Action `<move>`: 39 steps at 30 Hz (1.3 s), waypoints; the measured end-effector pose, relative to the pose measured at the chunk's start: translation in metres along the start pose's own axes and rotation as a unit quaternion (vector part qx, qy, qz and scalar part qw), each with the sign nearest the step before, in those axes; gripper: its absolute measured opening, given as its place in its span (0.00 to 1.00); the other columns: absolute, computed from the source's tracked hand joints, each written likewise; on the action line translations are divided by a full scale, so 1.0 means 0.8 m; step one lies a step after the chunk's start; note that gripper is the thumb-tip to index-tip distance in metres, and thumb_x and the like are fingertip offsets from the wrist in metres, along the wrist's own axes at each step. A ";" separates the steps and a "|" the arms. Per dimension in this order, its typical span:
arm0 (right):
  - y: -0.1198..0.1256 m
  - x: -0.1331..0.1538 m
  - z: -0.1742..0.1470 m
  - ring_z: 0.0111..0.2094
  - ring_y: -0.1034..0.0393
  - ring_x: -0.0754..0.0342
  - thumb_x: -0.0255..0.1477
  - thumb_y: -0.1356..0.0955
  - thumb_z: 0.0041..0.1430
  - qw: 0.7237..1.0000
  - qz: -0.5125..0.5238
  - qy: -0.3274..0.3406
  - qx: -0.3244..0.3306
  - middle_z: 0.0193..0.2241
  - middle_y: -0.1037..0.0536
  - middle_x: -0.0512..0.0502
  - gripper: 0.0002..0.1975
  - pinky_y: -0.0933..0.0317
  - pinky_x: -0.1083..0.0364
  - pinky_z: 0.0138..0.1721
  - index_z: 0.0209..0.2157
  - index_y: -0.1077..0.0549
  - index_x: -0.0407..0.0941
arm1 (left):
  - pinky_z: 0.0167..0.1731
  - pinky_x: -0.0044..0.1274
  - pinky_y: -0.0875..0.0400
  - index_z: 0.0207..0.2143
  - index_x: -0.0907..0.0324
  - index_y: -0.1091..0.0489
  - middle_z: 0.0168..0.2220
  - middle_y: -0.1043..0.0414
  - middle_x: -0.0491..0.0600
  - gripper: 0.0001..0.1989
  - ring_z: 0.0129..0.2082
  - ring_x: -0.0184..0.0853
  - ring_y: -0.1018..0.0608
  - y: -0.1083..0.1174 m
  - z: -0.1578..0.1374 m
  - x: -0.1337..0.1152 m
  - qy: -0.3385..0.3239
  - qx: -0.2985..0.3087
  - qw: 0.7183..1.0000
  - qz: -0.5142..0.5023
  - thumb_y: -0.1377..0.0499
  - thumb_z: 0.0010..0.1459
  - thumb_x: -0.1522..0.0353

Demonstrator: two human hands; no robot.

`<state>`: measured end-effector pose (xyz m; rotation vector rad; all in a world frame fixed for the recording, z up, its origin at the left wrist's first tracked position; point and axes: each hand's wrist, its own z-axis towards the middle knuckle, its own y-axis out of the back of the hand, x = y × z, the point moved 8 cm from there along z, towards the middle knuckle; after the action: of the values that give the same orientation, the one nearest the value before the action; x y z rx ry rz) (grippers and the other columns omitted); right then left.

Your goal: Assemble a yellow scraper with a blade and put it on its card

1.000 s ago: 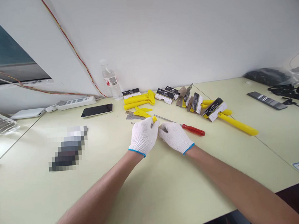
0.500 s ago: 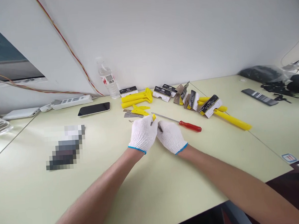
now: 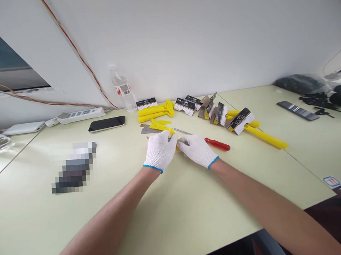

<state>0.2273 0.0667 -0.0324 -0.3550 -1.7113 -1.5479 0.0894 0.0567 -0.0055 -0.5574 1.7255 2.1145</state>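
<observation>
Both gloved hands, left hand (image 3: 159,150) and right hand (image 3: 197,150), mostly hide a yellow piece (image 3: 173,134).

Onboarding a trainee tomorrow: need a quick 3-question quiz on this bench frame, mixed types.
1. True or false: the left hand and right hand both wear white gloves.
2. What lies just right of the right hand? A) red-handled screwdriver B) hammer C) tape roll
3. Fill in: the phone lies screen-up beside the ____ bottle by the wall.

Key: 1 true. 2 A. 3 water.
</observation>
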 end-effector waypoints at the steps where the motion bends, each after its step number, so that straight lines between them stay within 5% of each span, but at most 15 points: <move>1: 0.001 -0.001 -0.001 0.26 0.32 0.56 0.30 0.35 0.66 1.000 0.010 -0.008 0.004 0.24 0.23 0.50 0.14 0.47 0.57 0.29 0.26 0.25 0.43 | 0.30 0.28 0.45 0.21 0.56 0.43 0.20 0.35 0.46 0.20 0.24 0.34 0.34 0.001 -0.001 -0.001 0.002 -0.002 1.000 0.001 0.46 0.67 0.63; 9: -0.012 -0.011 -0.011 0.21 0.27 0.56 0.29 0.36 0.69 0.975 0.160 -0.134 0.072 0.22 0.20 0.48 0.15 0.37 0.60 0.22 0.29 0.23 0.43 | 0.31 0.27 0.44 0.23 0.57 0.38 0.22 0.32 0.47 0.20 0.25 0.34 0.32 -0.005 -0.005 -0.002 0.000 -0.015 1.000 0.026 0.45 0.68 0.60; 15: -0.017 -0.008 -0.012 0.24 0.23 0.57 0.23 0.35 0.70 0.953 0.243 -0.164 0.076 0.24 0.19 0.47 0.14 0.28 0.60 0.28 0.29 0.25 0.42 | 0.31 0.28 0.45 0.24 0.57 0.39 0.23 0.31 0.46 0.18 0.25 0.34 0.33 -0.007 -0.006 -0.004 -0.015 -0.020 0.999 0.032 0.44 0.68 0.61; 20: -0.015 -0.006 -0.010 0.25 0.22 0.55 0.23 0.35 0.67 0.974 0.192 -0.106 0.055 0.25 0.17 0.46 0.15 0.30 0.59 0.30 0.26 0.24 0.43 | 0.31 0.27 0.45 0.23 0.56 0.42 0.22 0.32 0.45 0.20 0.25 0.33 0.34 -0.004 -0.008 -0.002 0.003 -0.023 1.000 0.011 0.43 0.67 0.60; 24: -0.009 0.004 -0.009 0.23 0.27 0.55 0.25 0.35 0.66 0.998 0.051 -0.046 0.004 0.20 0.21 0.47 0.18 0.39 0.57 0.29 0.21 0.26 0.44 | 0.30 0.28 0.46 0.23 0.56 0.41 0.21 0.35 0.45 0.19 0.24 0.33 0.35 -0.002 -0.010 -0.006 -0.003 -0.031 0.999 0.019 0.42 0.66 0.62; 32: -0.019 0.016 -0.007 0.26 0.32 0.53 0.24 0.36 0.68 0.985 -0.155 -0.033 -0.067 0.28 0.19 0.41 0.13 0.53 0.53 0.29 0.29 0.25 0.42 | 0.30 0.28 0.47 0.22 0.56 0.44 0.21 0.37 0.45 0.20 0.25 0.34 0.35 -0.003 -0.011 -0.008 -0.006 -0.037 0.999 0.016 0.42 0.66 0.61; 36: -0.015 0.013 -0.006 0.27 0.30 0.52 0.24 0.36 0.68 0.987 -0.140 -0.032 -0.072 0.27 0.19 0.40 0.13 0.50 0.53 0.29 0.28 0.27 0.43 | 0.30 0.29 0.47 0.22 0.56 0.46 0.20 0.39 0.45 0.21 0.24 0.33 0.37 0.000 -0.011 -0.007 -0.003 -0.043 0.999 0.010 0.42 0.65 0.62; 39: -0.016 0.002 -0.005 0.25 0.27 0.53 0.25 0.37 0.68 0.999 0.003 -0.045 -0.009 0.23 0.19 0.45 0.14 0.42 0.56 0.29 0.26 0.27 0.44 | 0.30 0.28 0.46 0.21 0.56 0.46 0.20 0.39 0.44 0.21 0.24 0.33 0.35 0.000 -0.008 -0.001 0.017 -0.030 0.999 -0.013 0.42 0.65 0.62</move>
<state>0.2188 0.0596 -0.0406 -0.4442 -1.7641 -1.5651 0.0907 0.0504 -0.0065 -0.6338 1.6678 2.1566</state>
